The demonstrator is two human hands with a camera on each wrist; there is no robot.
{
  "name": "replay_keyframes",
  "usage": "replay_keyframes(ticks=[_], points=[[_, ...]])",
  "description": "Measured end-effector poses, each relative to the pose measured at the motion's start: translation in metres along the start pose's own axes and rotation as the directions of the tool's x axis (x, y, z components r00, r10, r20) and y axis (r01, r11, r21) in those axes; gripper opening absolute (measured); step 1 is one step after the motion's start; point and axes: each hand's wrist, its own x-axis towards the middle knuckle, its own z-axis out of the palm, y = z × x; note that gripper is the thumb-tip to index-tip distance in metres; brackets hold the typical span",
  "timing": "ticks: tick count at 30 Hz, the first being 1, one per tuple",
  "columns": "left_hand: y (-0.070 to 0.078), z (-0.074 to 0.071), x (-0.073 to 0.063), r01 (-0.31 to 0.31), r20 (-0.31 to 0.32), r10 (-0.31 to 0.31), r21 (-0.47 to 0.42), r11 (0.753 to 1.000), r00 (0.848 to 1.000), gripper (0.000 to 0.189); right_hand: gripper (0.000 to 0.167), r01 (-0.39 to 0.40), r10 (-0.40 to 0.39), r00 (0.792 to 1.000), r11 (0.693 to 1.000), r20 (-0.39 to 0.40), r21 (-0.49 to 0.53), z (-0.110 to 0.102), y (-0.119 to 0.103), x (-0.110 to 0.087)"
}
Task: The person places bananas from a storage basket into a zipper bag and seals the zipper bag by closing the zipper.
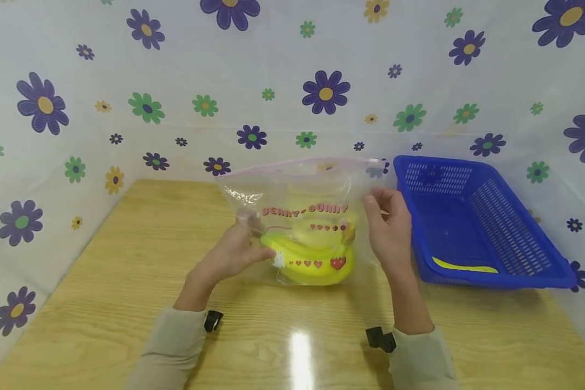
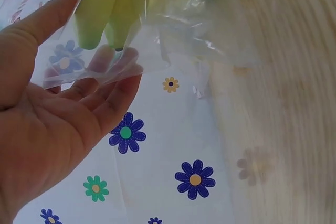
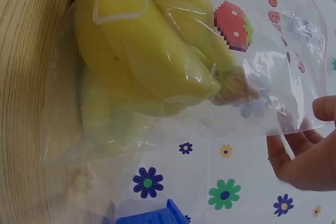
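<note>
A clear zip bag (image 1: 292, 216) with pink lettering and a pink top strip stands upright on the table in the head view. Inside it is a bunch of yellow bananas (image 1: 317, 273), their greenish tips (image 2: 89, 35) pointing toward my left hand and the stem (image 3: 236, 87) toward the right. My left hand (image 1: 236, 246) holds the bag's left side, thumb in front and fingers behind the film. At the opposite side, my right hand (image 1: 390, 225) pinches the edge of the bag between thumb and fingers. The bag's top strip spans above both hands.
A blue plastic basket (image 1: 487, 216) stands at the right, close beside my right hand, with a slim yellow piece (image 1: 463, 266) near its front wall. Behind the wooden table (image 1: 127, 271) hangs a white cloth (image 1: 273, 54) with printed flowers.
</note>
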Motion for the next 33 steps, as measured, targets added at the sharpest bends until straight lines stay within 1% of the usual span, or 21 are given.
replay_keyframes(ticks=[3,5,6,7,8,10,12,13,14,16,17,19,21,23,26,29,33], points=[[0.002,0.004,0.002,0.001,-0.033,0.0,0.022,1.0,0.999,0.059,0.029,0.05,-0.054,0.998,0.995,-0.037,-0.091,-0.004,-0.002,0.0],[0.002,0.004,0.003,0.001,-0.045,0.0,0.021,1.0,0.999,0.066,0.027,0.059,-0.065,0.997,0.992,-0.046,-0.11,-0.006,-0.002,0.0],[0.002,0.004,0.003,0.002,-0.046,-0.002,0.012,1.0,0.999,0.072,0.026,0.044,-0.048,0.998,0.994,-0.044,-0.101,-0.006,-0.003,0.0],[0.001,0.003,0.003,0.008,-0.045,-0.008,-0.003,1.0,0.999,0.082,0.025,0.019,-0.022,0.999,0.997,-0.039,-0.07,-0.007,-0.002,0.0],[-0.001,0.002,0.003,0.018,-0.037,-0.018,-0.022,1.0,0.999,0.09,0.022,-0.008,0.007,0.999,1.0,-0.034,-0.025,-0.007,-0.002,0.0],[-0.004,-0.001,0.002,0.042,-0.011,-0.043,-0.078,0.996,0.999,0.098,0.017,-0.067,0.069,0.997,0.995,-0.028,0.073,-0.007,0.0,0.0],[-0.007,-0.007,0.001,0.055,-0.001,-0.056,-0.157,0.986,0.998,0.09,0.011,-0.105,0.11,0.994,0.979,-0.022,0.174,-0.008,0.002,0.001],[-0.008,-0.01,0.001,0.046,-0.01,-0.049,-0.184,0.982,0.999,0.08,0.009,-0.111,0.118,0.993,0.97,-0.018,0.216,-0.008,0.003,0.002],[-0.009,-0.014,0.001,0.032,-0.027,-0.038,-0.203,0.979,0.999,0.066,0.008,-0.112,0.12,0.993,0.963,-0.016,0.244,-0.008,0.003,0.003],[-0.01,-0.02,0.0,-0.013,-0.091,-0.007,-0.221,0.975,0.996,0.04,0.008,-0.124,0.13,0.991,0.957,-0.004,0.262,-0.009,0.003,0.004],[-0.01,-0.023,0.0,-0.035,-0.135,0.006,-0.215,0.976,0.991,0.03,0.009,-0.126,0.131,0.991,0.956,0.0,0.264,-0.01,0.003,0.004],[-0.01,-0.024,-0.001,-0.058,-0.22,0.017,-0.184,0.981,0.975,0.02,0.011,-0.136,0.139,0.99,0.957,0.007,0.256,-0.01,0.005,0.005],[-0.01,-0.023,-0.002,-0.055,-0.281,0.006,-0.166,0.985,0.96,0.017,0.012,-0.135,0.138,0.99,0.957,0.006,0.256,-0.01,0.006,0.005],[-0.011,-0.022,-0.003,-0.047,-0.317,-0.006,-0.162,0.986,0.949,0.019,0.011,-0.118,0.123,0.992,0.957,-0.004,0.267,-0.01,0.008,0.004],[-0.011,-0.022,-0.005,-0.047,-0.331,-0.007,-0.154,0.987,0.943,0.018,0.01,-0.083,0.09,0.996,0.96,-0.016,0.268,-0.01,0.009,0.002],[-0.009,-0.025,-0.006,-0.076,-0.344,0.019,-0.151,0.986,0.939,0.019,0.012,-0.049,0.055,0.998,0.968,-0.015,0.247,-0.011,0.007,0.0],[-0.004,-0.032,-0.006,-0.126,-0.376,0.054,-0.17,0.977,0.925,0.022,0.018,-0.015,0.015,1.0,0.968,0.001,0.25,-0.013,0.003,-0.001]])
